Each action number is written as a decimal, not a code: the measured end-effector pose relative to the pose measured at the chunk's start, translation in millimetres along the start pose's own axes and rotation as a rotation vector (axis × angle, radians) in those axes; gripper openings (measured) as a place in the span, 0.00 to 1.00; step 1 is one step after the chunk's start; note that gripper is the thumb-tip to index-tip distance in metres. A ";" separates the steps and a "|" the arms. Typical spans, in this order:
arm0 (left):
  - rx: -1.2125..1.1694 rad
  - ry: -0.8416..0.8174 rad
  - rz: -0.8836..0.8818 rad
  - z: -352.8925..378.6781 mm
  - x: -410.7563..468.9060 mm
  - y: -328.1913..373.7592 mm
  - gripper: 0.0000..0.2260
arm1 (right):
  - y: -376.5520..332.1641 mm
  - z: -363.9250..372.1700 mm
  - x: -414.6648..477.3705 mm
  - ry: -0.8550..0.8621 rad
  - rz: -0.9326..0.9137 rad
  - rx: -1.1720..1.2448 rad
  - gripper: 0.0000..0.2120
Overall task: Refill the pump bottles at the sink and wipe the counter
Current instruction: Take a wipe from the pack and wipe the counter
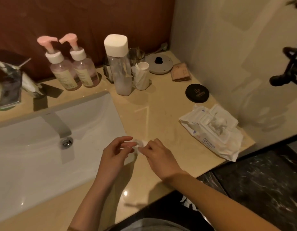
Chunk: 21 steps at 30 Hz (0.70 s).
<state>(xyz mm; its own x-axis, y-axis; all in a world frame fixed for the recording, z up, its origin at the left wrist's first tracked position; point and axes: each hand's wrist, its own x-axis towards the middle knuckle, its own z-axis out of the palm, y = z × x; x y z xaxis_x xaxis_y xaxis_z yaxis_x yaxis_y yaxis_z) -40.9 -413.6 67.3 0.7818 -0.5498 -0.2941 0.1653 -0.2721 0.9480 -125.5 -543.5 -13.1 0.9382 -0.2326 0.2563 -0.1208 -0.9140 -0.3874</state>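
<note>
Two clear pump bottles with pink pumps, one [63, 70] left of the other [85, 68], stand at the back of the counter [161, 114] behind the white sink [36, 164]. A tall clear bottle with a white cap [119, 67] stands to their right, a little pale liquid at its bottom. At the sink's right rim my left hand [116, 155] and my right hand [158, 156] meet, both pinching a small white piece [141, 144], perhaps a wipe or small cap; I cannot tell which.
An open pack of wet wipes [214, 130] lies on the counter at the right. A black round compact [197, 93], a round grey lid [158, 64], a small white bottle [142, 75] and a tan sachet [180, 71] sit further back. The faucet [56, 122] reaches over the sink.
</note>
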 end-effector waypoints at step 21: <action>-0.664 -0.359 -0.716 187.8 48.7 71.0 0.03 | 91.0 -38.9 -59.1 0.120 0.278 -0.311 0.23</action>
<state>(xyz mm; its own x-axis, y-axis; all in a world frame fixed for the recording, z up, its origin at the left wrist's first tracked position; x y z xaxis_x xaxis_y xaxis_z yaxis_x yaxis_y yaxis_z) -104.0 -608.0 97.4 0.1631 -0.6636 -0.7301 0.9029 -0.1980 0.3816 -204.6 -625.9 -29.0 0.8142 -0.5040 0.2882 -0.4725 -0.8637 -0.1756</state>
